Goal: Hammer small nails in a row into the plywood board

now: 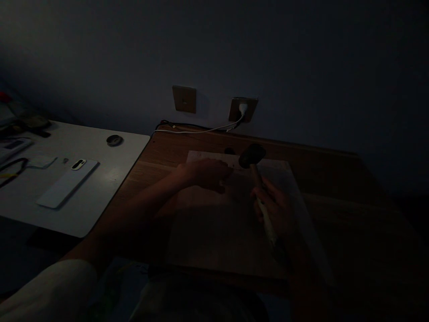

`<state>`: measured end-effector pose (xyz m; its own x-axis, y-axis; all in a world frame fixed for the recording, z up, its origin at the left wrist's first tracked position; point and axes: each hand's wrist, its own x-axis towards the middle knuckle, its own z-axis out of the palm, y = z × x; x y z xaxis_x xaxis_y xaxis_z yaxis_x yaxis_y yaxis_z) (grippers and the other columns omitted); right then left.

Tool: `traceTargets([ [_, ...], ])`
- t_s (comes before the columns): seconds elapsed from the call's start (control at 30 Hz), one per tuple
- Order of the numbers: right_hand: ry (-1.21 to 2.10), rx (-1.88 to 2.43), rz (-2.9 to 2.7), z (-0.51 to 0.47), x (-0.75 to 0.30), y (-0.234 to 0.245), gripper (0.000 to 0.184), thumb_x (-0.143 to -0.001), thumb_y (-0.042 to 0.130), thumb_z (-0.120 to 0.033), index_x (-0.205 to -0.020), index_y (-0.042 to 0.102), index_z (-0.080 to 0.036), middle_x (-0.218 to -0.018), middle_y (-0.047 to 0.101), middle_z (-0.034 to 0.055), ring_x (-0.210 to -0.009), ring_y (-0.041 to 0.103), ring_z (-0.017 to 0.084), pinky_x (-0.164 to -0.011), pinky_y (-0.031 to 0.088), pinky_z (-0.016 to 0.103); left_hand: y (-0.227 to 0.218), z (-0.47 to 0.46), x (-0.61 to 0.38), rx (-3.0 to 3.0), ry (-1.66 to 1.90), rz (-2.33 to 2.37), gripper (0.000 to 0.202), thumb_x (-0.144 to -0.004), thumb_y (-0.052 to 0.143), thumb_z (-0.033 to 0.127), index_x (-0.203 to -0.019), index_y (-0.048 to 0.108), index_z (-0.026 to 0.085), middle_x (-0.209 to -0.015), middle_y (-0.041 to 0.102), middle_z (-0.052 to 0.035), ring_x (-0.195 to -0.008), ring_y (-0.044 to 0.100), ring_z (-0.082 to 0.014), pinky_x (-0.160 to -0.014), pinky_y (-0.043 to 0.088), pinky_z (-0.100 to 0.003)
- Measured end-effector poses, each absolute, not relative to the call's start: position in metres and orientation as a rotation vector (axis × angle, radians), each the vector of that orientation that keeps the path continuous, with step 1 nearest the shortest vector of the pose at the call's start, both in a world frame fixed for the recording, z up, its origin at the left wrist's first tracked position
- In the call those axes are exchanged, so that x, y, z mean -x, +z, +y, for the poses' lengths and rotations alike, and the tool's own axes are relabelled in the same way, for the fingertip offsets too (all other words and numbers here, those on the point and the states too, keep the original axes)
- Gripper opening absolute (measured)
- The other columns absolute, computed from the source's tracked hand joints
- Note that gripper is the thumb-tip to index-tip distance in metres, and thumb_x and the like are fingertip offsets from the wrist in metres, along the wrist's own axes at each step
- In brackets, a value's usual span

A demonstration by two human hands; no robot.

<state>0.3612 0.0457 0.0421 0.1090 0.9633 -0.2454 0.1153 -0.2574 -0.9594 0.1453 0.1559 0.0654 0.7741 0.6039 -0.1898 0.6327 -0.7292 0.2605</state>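
Observation:
In dim light, my right hand (pixel 273 203) grips the wooden handle of a mallet (pixel 252 155). Its dark, rounded head is raised over the far right part of a pale board (pixel 204 228). My left hand (pixel 208 174) is over the same board, left of the mallet head. The left fingers are curled together and point right; whatever they pinch is too dark and small to make out. A small dark round thing (pixel 229 151) lies just behind the board.
The board lies on a brown wooden table (pixel 335 188) against the wall. A white cable (pixel 201 131) runs along the back to a wall socket (pixel 243 109). On a white table (pixel 100 179) to the left are a phone (pixel 69 184) and a round tin (pixel 114 140).

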Motion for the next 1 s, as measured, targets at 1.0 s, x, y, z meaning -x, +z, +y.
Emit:
traceTargets([
  [1.0,1.213,1.531,-1.050,0.047,-0.368,0.047,0.037,-0.085,0.071,-0.060,-0.092,0.064,-0.025,-0.054,0.053,-0.0062,-0.041,0.045,0.011,-0.037,0.036,0.024,0.021,0.211,-0.191,-2.662,0.326,0.856,0.024,-0.089,0.058,0.009,-0.095,0.081,0.015,-0.102,0.079,-0.0122,-0.091,0.072,-0.0223,-0.082,0.053,-0.031],
])
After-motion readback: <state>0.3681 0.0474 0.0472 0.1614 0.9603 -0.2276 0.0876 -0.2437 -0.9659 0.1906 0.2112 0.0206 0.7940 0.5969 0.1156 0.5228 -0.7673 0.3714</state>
